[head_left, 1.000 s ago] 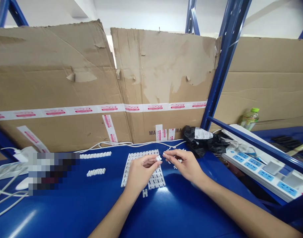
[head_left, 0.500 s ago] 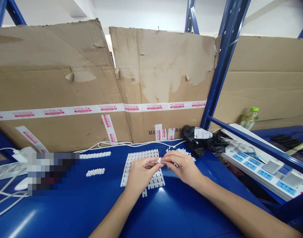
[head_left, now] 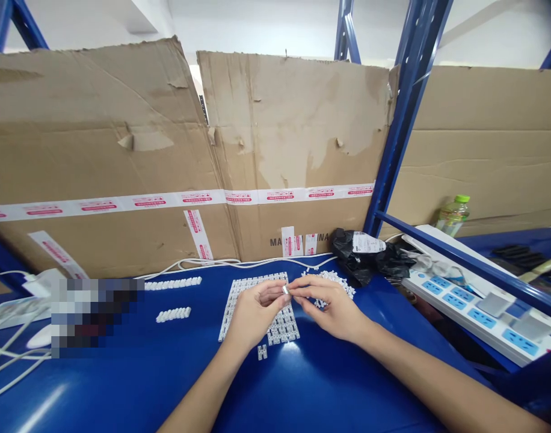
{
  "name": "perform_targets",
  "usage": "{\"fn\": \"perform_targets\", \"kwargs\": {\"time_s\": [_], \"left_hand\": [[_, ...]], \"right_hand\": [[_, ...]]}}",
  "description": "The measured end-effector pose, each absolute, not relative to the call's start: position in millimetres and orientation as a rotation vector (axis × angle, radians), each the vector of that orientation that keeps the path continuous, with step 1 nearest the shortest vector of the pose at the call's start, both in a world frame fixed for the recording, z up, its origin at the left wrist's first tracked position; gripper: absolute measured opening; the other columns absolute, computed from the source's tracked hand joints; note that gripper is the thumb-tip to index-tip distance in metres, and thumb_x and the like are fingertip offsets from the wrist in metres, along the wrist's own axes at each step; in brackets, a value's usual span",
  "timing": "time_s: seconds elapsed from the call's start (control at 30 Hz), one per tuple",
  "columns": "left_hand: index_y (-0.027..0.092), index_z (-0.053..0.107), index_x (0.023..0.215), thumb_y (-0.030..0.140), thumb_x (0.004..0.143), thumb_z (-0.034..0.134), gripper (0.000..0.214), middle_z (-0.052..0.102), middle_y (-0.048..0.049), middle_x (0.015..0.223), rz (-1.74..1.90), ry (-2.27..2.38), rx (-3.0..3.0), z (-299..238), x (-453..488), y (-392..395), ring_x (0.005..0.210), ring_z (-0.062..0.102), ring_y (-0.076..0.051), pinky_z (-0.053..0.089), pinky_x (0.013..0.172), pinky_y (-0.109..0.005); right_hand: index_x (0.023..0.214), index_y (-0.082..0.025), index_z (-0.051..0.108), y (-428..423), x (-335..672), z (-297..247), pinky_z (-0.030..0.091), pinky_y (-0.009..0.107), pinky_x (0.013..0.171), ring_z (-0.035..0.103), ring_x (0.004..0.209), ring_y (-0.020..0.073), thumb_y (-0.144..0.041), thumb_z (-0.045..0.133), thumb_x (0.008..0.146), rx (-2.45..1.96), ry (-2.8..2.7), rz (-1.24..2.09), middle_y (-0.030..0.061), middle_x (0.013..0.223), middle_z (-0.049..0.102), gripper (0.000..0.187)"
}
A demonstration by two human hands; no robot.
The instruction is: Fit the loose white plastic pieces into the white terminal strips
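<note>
Left hand (head_left: 256, 313) and right hand (head_left: 334, 308) close together at the lower middle of the frame, fingertips (head_left: 278, 295) of both meeting around one small white piece with a silver end (head_left: 285, 289). Fingers of both hands clenched in a tight pinch on that piece, up off the tabletop and just above the upper right corner of a flat white plastic grid (head_left: 282, 328). Left hand directly over the grid, its palm hiding much of it. Right hand over a loose heap of small white pieces (head_left: 333, 280), with any contact between the two hidden from view.

Around the hands, a blue tabletop (head_left: 122, 391) carrying everything. One lone white piece (head_left: 262, 352) just below the grid, near the bottom edge of the hands' area. Left of the grid, a long white strip (head_left: 173, 284) and, below it, a shorter white strip (head_left: 173, 314), well apart from the hands. Farther left, a pixelated patch (head_left: 97, 316) and white cables (head_left: 14, 355) at the lower left of the frame.

Behind the heap, a black plastic bag (head_left: 370, 255) with a white label. At the right of the frame, a white power strip (head_left: 465, 304) with blue sockets, and beyond it a green-capped bottle (head_left: 453, 216). Across the upper frame, torn cardboard sheets (head_left: 293, 120) banded with red-and-white tape (head_left: 122, 201), beside a blue shelf post (head_left: 404, 126).
</note>
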State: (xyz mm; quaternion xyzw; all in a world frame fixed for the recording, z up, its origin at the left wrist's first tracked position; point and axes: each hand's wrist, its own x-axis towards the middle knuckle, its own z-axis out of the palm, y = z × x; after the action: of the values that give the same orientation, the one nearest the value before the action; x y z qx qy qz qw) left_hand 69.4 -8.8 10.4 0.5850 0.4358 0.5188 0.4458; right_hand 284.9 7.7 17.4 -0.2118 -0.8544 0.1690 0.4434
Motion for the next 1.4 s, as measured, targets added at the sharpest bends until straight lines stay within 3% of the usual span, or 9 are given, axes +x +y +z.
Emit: {"fn": "perform_targets", "kwargs": {"time_s": [0.2, 0.47, 0.7, 0.9, 1.1, 1.23, 1.4], "left_hand": [[0.016, 0.081, 0.104, 0.046, 0.076, 0.09, 0.042, 0.086, -0.0119, 0.104, 1.295, 1.016, 1.374, 12.5, 60.8, -2.8, 0.096, 0.082, -0.028, 0.066, 0.093, -0.042], [0.015, 0.081, 0.097, 0.05, 0.076, 0.09, 0.042, 0.085, -0.0095, 0.092, 1.352, 1.174, 1.311, 31.6, 24.7, 4.5, 0.085, 0.082, -0.025, 0.067, 0.089, -0.042], [0.023, 0.08, 0.104, 0.047, 0.083, 0.082, 0.033, 0.083, -0.0053, 0.084, 0.953, 1.394, 1.648, 40.7, 4.2, -40.9, 0.082, 0.08, -0.026, 0.063, 0.073, -0.034], [0.028, 0.081, 0.099, 0.04, 0.092, 0.072, 0.016, 0.078, -0.0033, 0.102, 0.717, 1.526, 2.055, 16.5, -4.0, -85.9, 0.082, 0.071, -0.022, 0.057, 0.073, -0.03], [0.037, 0.074, 0.13, 0.039, 0.095, 0.069, 0.035, 0.071, -0.005, 0.129, 0.632, 1.506, 2.069, 8.9, 2.9, -91.5, 0.112, 0.069, -0.027, 0.056, 0.099, -0.038], [0.036, 0.078, 0.121, 0.04, 0.102, 0.06, 0.026, 0.07, -0.0043, 0.125, 0.565, 1.428, 2.074, 13.7, 10.5, -92.0, 0.112, 0.069, -0.025, 0.055, 0.101, -0.036], [0.036, 0.079, 0.12, 0.036, 0.102, 0.06, 0.026, 0.073, -0.0054, 0.119, 0.592, 1.417, 2.095, 12.9, 19.7, -101.1, 0.106, 0.07, -0.026, 0.058, 0.096, -0.035]], "right_hand": [[0.135, -0.028, 0.07, 2.2, 279.4, 15.0, 0.056, 0.041, 0.109, 0.068, 0.126, 0.0224, -0.014, 0.058, 0.103, -0.493, -2.119, 0.445, 0.0084, 0.135, 0.072, 0.036], [0.12, -0.024, 0.073, 4.9, 284.0, 18.5, 0.059, 0.04, 0.098, 0.071, 0.111, 0.0222, -0.017, 0.056, 0.105, -0.587, -2.142, 0.396, 0.0089, 0.118, 0.075, 0.024], [0.117, -0.023, 0.073, 5.7, 284.2, 15.0, 0.058, 0.039, 0.097, 0.07, 0.108, 0.0216, -0.014, 0.059, 0.102, -0.567, -2.3, 0.41, 0.0072, 0.113, 0.076, 0.023], [0.117, -0.023, 0.073, 2.9, 281.5, 14.2, 0.058, 0.038, 0.098, 0.069, 0.109, 0.0217, -0.013, 0.061, 0.101, -0.588, -2.311, 0.439, 0.0076, 0.114, 0.075, 0.022], [0.122, -0.02, 0.072, 17.3, 289.5, 7.6, 0.058, 0.046, 0.098, 0.067, 0.109, 0.0267, -0.016, 0.056, 0.104, -0.821, -2.292, 0.207, 0.0107, 0.113, 0.075, 0.025], [0.129, -0.018, 0.072, 35.9, 305.4, -0.1, 0.058, 0.052, 0.097, 0.064, 0.115, 0.0328, -0.011, 0.055, 0.101, -1.019, -2.257, 0.004, 0.014, 0.114, 0.077, 0.033], [0.127, -0.022, 0.076, 43.4, 317.5, -1.2, 0.056, 0.05, 0.099, 0.064, 0.114, 0.0316, -0.019, 0.067, 0.099, -0.937, -2.344, 0.099, 0.0108, 0.117, 0.079, 0.029]]}}
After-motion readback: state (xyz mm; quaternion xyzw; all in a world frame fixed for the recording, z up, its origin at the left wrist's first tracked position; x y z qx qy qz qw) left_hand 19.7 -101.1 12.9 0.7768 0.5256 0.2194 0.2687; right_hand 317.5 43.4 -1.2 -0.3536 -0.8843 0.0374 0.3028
